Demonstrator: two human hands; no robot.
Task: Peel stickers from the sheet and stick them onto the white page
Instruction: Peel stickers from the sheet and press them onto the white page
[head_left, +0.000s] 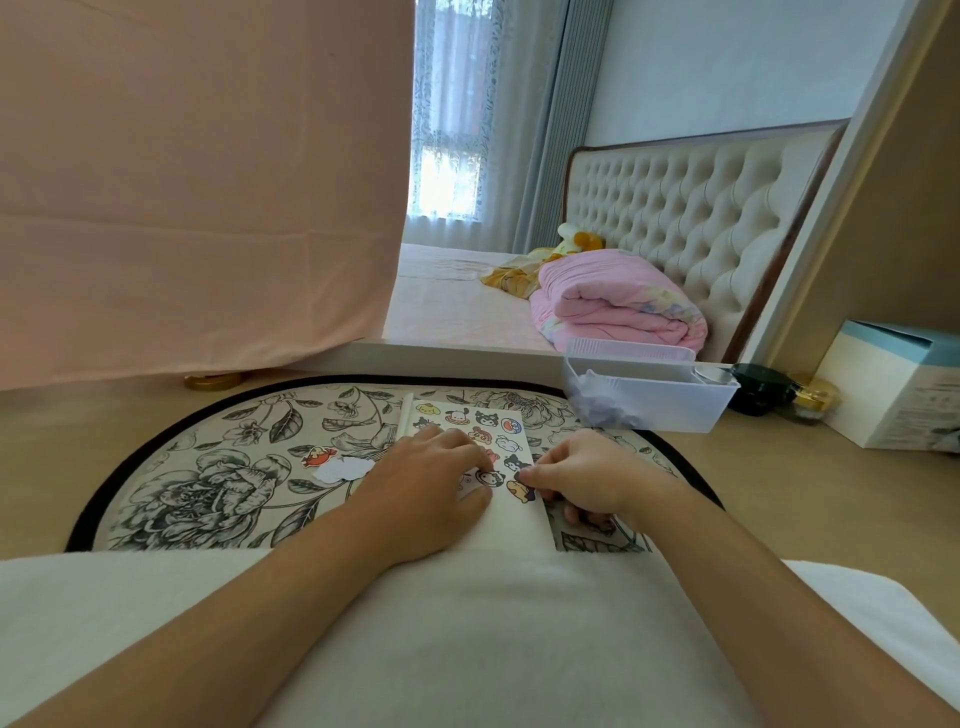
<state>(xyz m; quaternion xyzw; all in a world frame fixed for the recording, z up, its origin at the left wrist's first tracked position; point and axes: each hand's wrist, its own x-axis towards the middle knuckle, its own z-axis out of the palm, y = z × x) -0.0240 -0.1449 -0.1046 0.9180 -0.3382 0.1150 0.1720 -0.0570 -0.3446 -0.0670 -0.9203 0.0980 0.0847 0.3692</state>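
A white page (511, 519) lies on a round floral mat (218, 467) before me, with several cartoon stickers on it. My left hand (423, 475) rests flat on the page's left part, fingers spread over some stickers. My right hand (582, 475) sits at the page's right edge, and its thumb and forefinger pinch a small dark-and-orange sticker (521, 489). To the left, on the mat, lie a white cloud-shaped backing piece (343, 468) and a red-orange sticker (318, 456). Whether the pinched sticker is stuck down or lifted is not clear.
A clear plastic bin (649, 400) with small items stands at the mat's back right. Beside it are dark and gold jars (763, 389) and a white-blue box (893, 384). A pink cloth (197, 182) hangs at the left. A bed with a pink quilt (613, 306) lies beyond.
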